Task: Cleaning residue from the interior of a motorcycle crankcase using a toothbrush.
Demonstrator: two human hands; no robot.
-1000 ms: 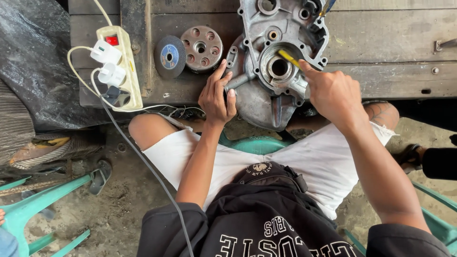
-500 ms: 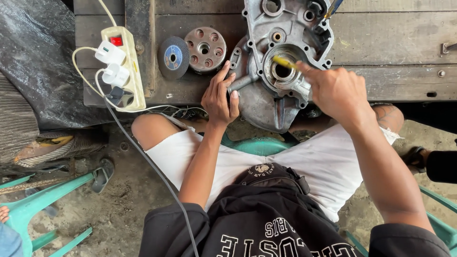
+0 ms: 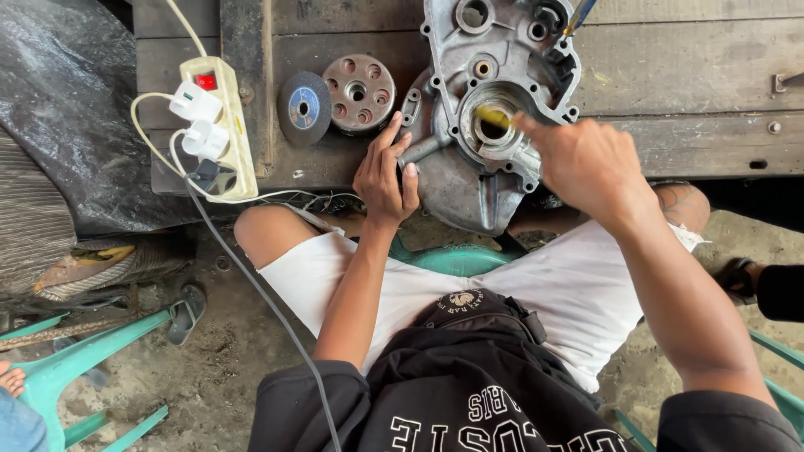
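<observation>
A grey metal engine case lies on the near edge of a worn wooden table, its lower lobe hanging over the edge above the person's lap. The left hand rests on the case's left side, fingers loosely curled and together around a short stub that sticks out there, thumb toward the body, steadying the part. The right hand hovers over the case's right half with its fingers drawn together in a pinch on a thin yellow tool, whose tip sits at the rim of the big round bore in the middle of the case; how the tool ends is hidden by blur. Just left of the case, touching or nearly so, lies a round rust-brown hub with a ring of holes, and beside that a dark cutting disc with a blue centre. Farther left a cream power strip lies along the table with two white plugs in it and a grey cord running down past the person's knee. A black plastic sheet covers the ground at the left, and a green plastic chair stands at the lower left.
</observation>
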